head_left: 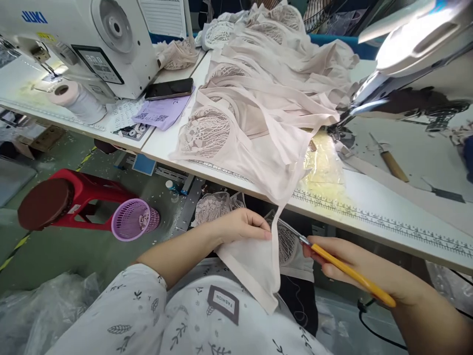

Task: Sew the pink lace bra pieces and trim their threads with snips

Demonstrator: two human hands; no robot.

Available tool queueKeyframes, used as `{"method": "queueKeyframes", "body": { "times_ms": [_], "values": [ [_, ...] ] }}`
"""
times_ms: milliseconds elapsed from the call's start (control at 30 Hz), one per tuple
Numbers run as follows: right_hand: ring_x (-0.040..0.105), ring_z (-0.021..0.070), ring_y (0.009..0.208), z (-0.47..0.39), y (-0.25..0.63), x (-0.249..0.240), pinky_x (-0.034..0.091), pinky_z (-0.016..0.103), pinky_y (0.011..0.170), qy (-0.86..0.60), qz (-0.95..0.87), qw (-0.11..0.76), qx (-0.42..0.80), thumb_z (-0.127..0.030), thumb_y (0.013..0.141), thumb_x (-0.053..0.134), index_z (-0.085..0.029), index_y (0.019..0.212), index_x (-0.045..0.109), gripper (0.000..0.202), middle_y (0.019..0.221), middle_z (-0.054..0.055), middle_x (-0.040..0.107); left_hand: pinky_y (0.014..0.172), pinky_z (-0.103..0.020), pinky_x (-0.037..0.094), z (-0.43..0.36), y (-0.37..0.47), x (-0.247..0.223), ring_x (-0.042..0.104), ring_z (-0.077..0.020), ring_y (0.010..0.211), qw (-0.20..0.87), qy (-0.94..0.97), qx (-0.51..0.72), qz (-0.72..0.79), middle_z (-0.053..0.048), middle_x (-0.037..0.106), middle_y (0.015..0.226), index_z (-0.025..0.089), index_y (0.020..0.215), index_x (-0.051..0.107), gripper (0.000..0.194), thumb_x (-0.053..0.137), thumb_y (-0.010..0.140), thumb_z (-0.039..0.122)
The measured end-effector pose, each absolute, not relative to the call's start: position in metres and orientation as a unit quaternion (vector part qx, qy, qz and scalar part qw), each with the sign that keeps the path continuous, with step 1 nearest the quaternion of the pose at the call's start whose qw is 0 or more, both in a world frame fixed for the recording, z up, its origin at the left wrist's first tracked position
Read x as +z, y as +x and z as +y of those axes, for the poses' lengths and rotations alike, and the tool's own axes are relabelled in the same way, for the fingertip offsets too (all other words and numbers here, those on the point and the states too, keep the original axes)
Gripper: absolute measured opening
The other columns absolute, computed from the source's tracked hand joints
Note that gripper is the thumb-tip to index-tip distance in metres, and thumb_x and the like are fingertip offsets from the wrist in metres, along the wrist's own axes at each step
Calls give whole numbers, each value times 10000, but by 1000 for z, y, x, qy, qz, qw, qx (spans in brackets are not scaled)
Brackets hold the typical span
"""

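My left hand, fingers pinched, holds the edge of a pale pink bra band piece that hangs down over my lap. A narrow strip runs up from it to the pale pink bras heaped on the table. My right hand is closed around scissors with orange handles. Their metal blades point left, with the tips beside the strip near my left fingers; I cannot tell whether they touch it. More bra pieces with lace cups lie on my lap, partly hidden behind my hands.
A white sewing machine, thread cone and phone are at the left. Another machine, lit, stands right, with a wooden-handled awl nearby. A red stool and purple basket stand on the floor.
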State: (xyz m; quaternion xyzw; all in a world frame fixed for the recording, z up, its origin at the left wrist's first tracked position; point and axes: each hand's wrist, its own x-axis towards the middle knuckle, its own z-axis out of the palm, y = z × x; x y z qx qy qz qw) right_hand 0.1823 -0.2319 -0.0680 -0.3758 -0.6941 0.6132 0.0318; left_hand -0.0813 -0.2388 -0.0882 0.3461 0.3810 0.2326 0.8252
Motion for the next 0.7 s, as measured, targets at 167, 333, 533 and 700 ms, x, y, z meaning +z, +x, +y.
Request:
{"method": "queueKeyframes", "body": {
  "times_ms": [167,333,533,700],
  "values": [
    [375,142,559,-221,169,-61,339,250,483,-365,-706,6,606,-592,718,657,-207,719,566,395,635,-14,435,561,-212,392,-237,-85,-90,505,-78,548,838,337,231,362,18,604,574,127,582,670,273,856,489,304],
    [364,143,591,-216,172,-66,312,255,514,-374,-713,-33,592,-608,734,637,-200,721,549,417,657,-13,434,559,-214,390,-236,-89,-94,502,-76,542,836,349,224,360,16,604,576,123,586,670,264,845,509,305],
    [313,117,533,-225,177,-74,277,250,478,-436,-698,52,566,-716,712,596,-205,627,461,535,591,-31,371,606,-215,423,-234,-93,-85,524,-85,590,777,436,242,385,2,627,628,130,639,708,216,789,610,328],
    [580,238,759,-256,163,-96,498,343,669,-435,-617,282,593,-840,664,499,-228,821,556,634,857,92,626,631,-244,450,-234,-76,-66,569,-134,654,671,540,304,408,-43,664,693,137,647,710,266,741,670,399]
  ]
}}
